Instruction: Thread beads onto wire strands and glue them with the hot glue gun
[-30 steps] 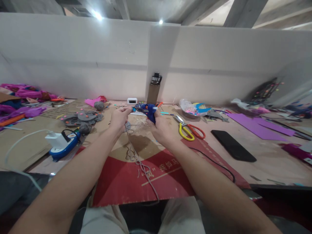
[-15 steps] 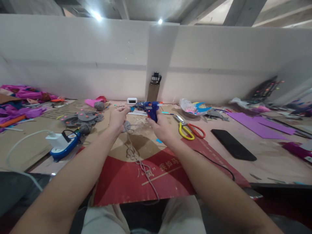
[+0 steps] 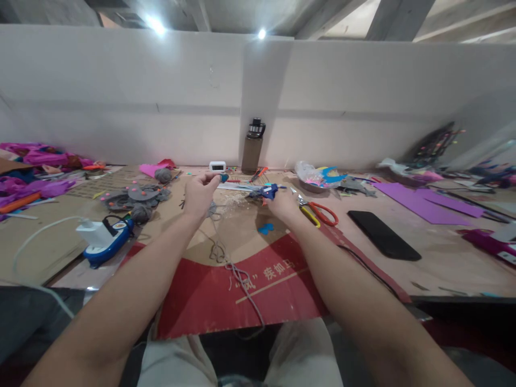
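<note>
My left hand point(image 3: 201, 194) is closed in a pinch on a small teal-blue piece point(image 3: 224, 177), held above the cardboard. My right hand point(image 3: 283, 205) is closed around the handle of a blue hot glue gun point(image 3: 268, 191). The gun is low over the cardboard, its nozzle pointing left; whether it touches down I cannot tell. Grey yarn point(image 3: 242, 275) trails from below my left hand across the red cardboard point(image 3: 193, 301). Blue cut pieces point(image 3: 266, 229) lie just in front of my right hand.
Red-and-yellow-handled scissors point(image 3: 322, 213) and a black phone point(image 3: 382, 235) lie to the right. A power strip point(image 3: 108, 242) and grey felt shapes point(image 3: 137, 198) are at left. A bottle point(image 3: 252, 148) and a small white display point(image 3: 217, 166) stand by the wall, left of a bowl point(image 3: 316, 185).
My right hand has lowered the glue gun and moved it right, away from my left hand. My left hand has shifted slightly right, still pinching the teal-blue piece.
</note>
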`<state>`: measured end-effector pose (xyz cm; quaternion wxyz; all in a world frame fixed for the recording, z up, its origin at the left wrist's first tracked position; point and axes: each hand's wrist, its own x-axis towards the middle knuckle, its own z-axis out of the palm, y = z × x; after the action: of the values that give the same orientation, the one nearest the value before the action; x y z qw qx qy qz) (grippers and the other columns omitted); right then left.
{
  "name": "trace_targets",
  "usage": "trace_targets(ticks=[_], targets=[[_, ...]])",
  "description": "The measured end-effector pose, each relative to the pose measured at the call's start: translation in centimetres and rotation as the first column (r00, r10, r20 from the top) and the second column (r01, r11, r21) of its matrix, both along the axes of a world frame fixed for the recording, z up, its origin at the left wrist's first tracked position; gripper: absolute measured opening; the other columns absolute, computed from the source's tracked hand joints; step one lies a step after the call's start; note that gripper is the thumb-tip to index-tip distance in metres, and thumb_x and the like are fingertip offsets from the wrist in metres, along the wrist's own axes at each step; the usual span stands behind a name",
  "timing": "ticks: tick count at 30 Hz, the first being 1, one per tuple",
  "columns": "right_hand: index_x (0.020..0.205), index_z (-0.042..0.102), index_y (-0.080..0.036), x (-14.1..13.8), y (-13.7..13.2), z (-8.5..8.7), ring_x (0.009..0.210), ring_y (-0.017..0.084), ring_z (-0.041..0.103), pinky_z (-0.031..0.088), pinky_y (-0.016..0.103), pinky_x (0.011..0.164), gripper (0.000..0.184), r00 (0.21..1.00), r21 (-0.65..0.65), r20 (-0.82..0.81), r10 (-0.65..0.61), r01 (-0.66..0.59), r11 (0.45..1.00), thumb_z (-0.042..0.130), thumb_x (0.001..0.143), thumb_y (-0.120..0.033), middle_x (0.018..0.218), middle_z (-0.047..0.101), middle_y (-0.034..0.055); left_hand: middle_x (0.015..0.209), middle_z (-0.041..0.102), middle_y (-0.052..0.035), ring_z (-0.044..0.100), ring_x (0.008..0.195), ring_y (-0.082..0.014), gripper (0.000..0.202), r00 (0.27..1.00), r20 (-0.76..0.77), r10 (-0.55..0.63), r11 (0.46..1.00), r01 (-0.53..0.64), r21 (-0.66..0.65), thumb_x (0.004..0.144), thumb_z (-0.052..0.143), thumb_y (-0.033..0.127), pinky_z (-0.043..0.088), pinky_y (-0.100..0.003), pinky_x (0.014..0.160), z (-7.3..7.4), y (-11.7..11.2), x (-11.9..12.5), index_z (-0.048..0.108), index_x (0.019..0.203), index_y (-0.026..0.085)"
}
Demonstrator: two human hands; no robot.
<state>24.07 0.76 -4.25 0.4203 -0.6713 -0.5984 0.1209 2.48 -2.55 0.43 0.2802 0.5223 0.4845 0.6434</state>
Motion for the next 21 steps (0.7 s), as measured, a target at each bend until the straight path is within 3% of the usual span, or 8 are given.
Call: trace_targets(ticks=[3, 6, 7, 9, 11, 13, 16, 21], targets=[[0.078, 0.053, -0.014, -0.5, -0.7, 0.4, 0.110, 0.036, 0.044, 0.031, 0.058, 0.090, 0.024, 0.986, 0.219, 0.121, -0.111, 0.082, 0.972, 0.065, 0.062, -0.026, 0.107, 0.052, 0.0240, 0.075, 0.066, -0.0017, 0.047, 0.053, -0.0085, 0.019, 0.984, -0.175, 0.043, 0.988, -0.016, 0.151, 0.072, 0.060, 0.028, 0.033, -0.021, 0.048, 0.2, -0.7, 0.4, 0.071, 0.083, 0.017], [0.076, 0.048, -0.018, -2.8, -2.0, 1.5, 0.093, 0.025, 0.052, 0.040, 0.048, 0.087, 0.017, 0.978, 0.236, -0.110, 0.180, -0.150, 0.960, 0.055, 0.073, -0.034, 0.089, 0.056, 0.0109, 0.075, 0.066, -0.0024, 0.052, 0.058, -0.0108, 0.016, 0.947, -0.299, 0.119, 0.972, -0.050, 0.228, 0.074, 0.059, 0.025, 0.039, -0.023, 0.058, 0.1, -1.1, 0.6, 0.071, 0.082, 0.018], [0.077, 0.045, -0.020, -3.9, -2.5, 1.8, 0.086, 0.020, 0.054, 0.043, 0.043, 0.083, 0.018, 0.916, 0.232, -0.269, 0.296, -0.237, 0.943, 0.053, 0.075, -0.037, 0.083, 0.056, 0.0062, 0.077, 0.067, -0.0029, 0.054, 0.064, -0.0123, 0.015, 0.929, -0.340, 0.145, 0.962, -0.052, 0.266, 0.074, 0.059, 0.023, 0.040, -0.024, 0.064, 0.1, -1.2, 0.7, 0.071, 0.082, 0.019], [0.084, 0.040, -0.022, -6.0, -3.7, 2.3, 0.078, 0.015, 0.057, 0.046, 0.035, 0.077, 0.023, 0.664, 0.239, -0.588, 0.462, -0.402, 0.884, 0.055, 0.074, -0.036, 0.080, 0.056, 0.0001, 0.085, 0.068, -0.0042, 0.057, 0.081, -0.0159, 0.013, 0.896, -0.404, 0.185, 0.939, -0.039, 0.342, 0.073, 0.059, 0.020, 0.041, -0.026, 0.074, 0.1, -1.3, 0.8, 0.070, 0.081, 0.020], [0.090, 0.037, -0.023, -7.7, -4.7, 2.6, 0.076, 0.012, 0.059, 0.046, 0.031, 0.074, 0.032, 0.372, 0.272, -0.776, 0.510, -0.533, 0.801, 0.059, 0.072, -0.036, 0.085, 0.057, -0.0015, 0.091, 0.067, -0.0053, 0.056, 0.094, -0.0184, 0.013, 0.882, -0.429, 0.198, 0.923, -0.021, 0.383, 0.073, 0.059, 0.018, 0.041, -0.028, 0.079, 0.0, -1.4, 0.9, 0.070, 0.080, 0.021], [0.093, 0.034, -0.024, -8.5, -5.3, 2.8, 0.069, 0.010, 0.059, 0.047, 0.029, 0.071, 0.039, 0.220, 0.311, -0.838, 0.500, -0.560, 0.768, 0.064, 0.069, -0.032, 0.084, 0.058, -0.0034, 0.093, 0.067, -0.0055, 0.056, 0.091, -0.0177, 0.013, 0.884, -0.429, 0.187, 0.923, -0.009, 0.384, 0.074, 0.059, 0.018, 0.041, -0.027, 0.077, 0.1, -1.4, 1.1, 0.069, 0.081, 0.021], [0.091, 0.036, -0.024, -8.4, -5.3, 2.8, 0.057, 0.008, 0.050, 0.045, 0.025, 0.059, 0.038, 0.274, 0.312, -0.829, 0.487, -0.495, 0.811, 0.065, 0.067, -0.028, 0.072, 0.051, -0.0072, 0.087, 0.066, -0.0048, 0.056, 0.077, -0.0137, 0.013, 0.897, -0.413, 0.156, 0.938, -0.003, 0.348, 0.075, 0.057, 0.019, 0.042, -0.025, 0.071, 0.0, -1.4, 1.4, 0.069, 0.081, 0.019], [0.081, 0.049, -0.020, -7.3, -4.3, 2.6, 0.060, 0.008, 0.045, 0.037, 0.021, 0.052, 0.012, 0.627, 0.325, -0.584, 0.515, -0.401, 0.857, 0.055, 0.075, -0.028, 0.071, 0.050, -0.0035, 0.064, 0.063, -0.0020, 0.053, 0.054, -0.0100, 0.015, 0.950, -0.311, 0.018, 0.987, 0.034, 0.158, 0.075, 0.058, 0.024, 0.043, -0.023, 0.054, -0.3, -1.3, 2.1, 0.067, 0.082, 0.015]])
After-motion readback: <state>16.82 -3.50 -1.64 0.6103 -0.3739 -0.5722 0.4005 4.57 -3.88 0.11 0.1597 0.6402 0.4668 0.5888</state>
